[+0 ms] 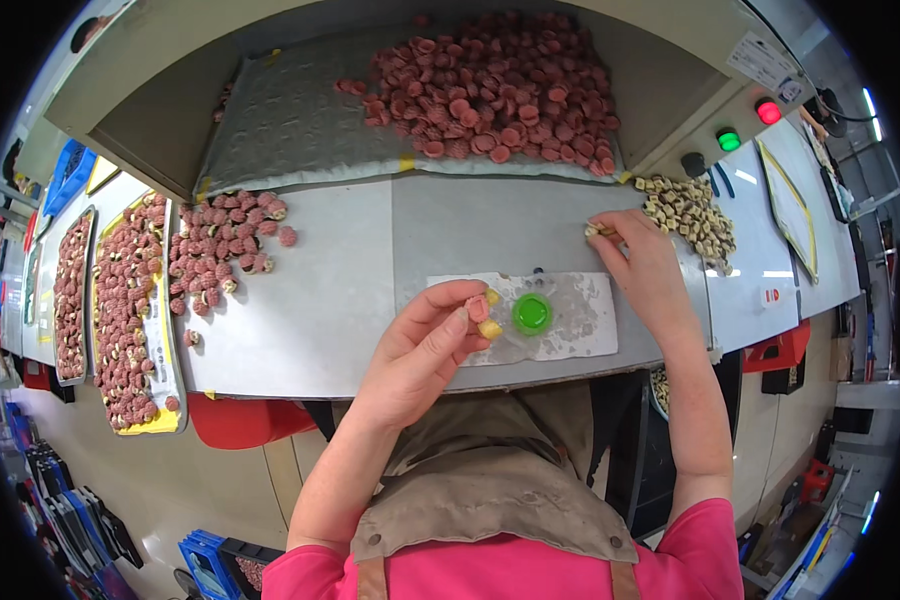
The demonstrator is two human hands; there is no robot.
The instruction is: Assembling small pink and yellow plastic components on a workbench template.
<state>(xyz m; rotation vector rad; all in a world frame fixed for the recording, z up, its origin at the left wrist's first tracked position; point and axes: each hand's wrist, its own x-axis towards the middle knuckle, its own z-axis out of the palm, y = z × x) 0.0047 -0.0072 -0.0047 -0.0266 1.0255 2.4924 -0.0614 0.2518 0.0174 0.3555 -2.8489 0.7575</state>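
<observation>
My left hand [432, 338] is raised at the near edge of the bench, fingers closed round a small pink cup-shaped piece [478, 308]. Yellow covers show on two of its fingertips. Over the right part of the bench, my right hand [642, 262] pinches a small cream-coloured piece [594, 231] between thumb and fingers. Beside that hand lies a heap of cream and dark cube-like pieces [692, 218]. Between my hands a round bright green container [532, 314] stands on a wet-looking white sheet [585, 320].
Under the hood ahead, a big heap of pink cup pieces [500, 95] lies on a grey mat [300, 110]. To the left are joined pink-and-cream pieces [220, 245], with a loaded yellow-lined tray [175, 395] beyond. Green [728, 139] and red lights [768, 111] glow on the hood's right side.
</observation>
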